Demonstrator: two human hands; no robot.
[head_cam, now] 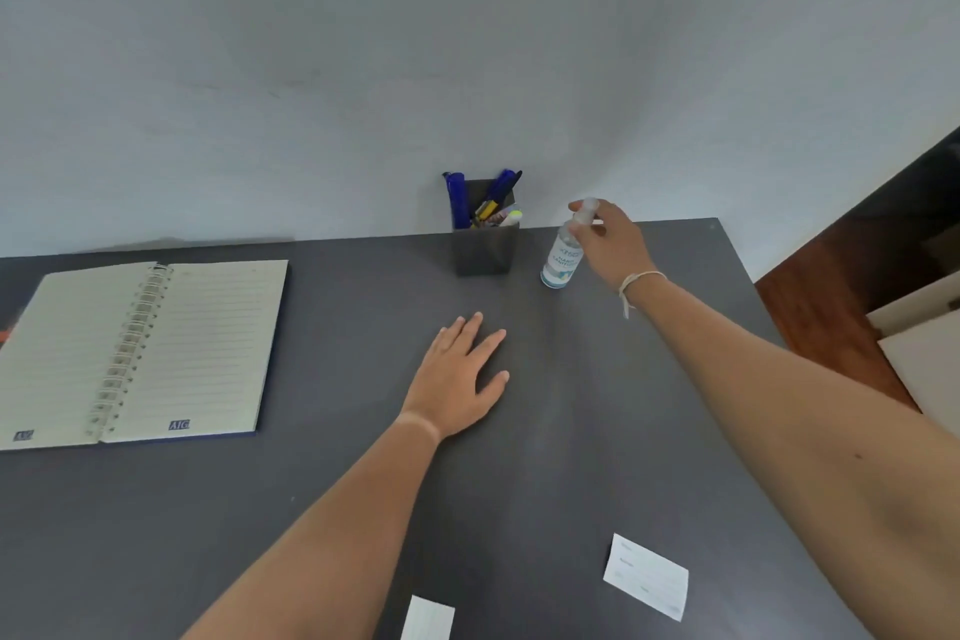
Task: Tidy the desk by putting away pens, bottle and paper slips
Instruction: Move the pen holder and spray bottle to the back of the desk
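A clear hand-sanitizer bottle (pixel 562 255) stands upright on the dark grey desk (pixel 322 473), just right of a dark pen holder (pixel 484 244). My right hand (pixel 613 239) grips the bottle near its cap. Several blue pens (pixel 457 198) and markers stick out of the holder. My left hand (pixel 460 379) lies flat on the desk in the middle, fingers spread, holding nothing. Two white paper slips lie near the front edge: one (pixel 647 577) at the right, another (pixel 428 619) cut off by the frame's bottom.
An open spiral notebook (pixel 145 353) lies at the left of the desk. A pale wall (pixel 363 68) rises right behind the holder. The desk's right edge drops to a wooden floor (pixel 831 307), with a white piece of furniture (pixel 924 343) beyond.
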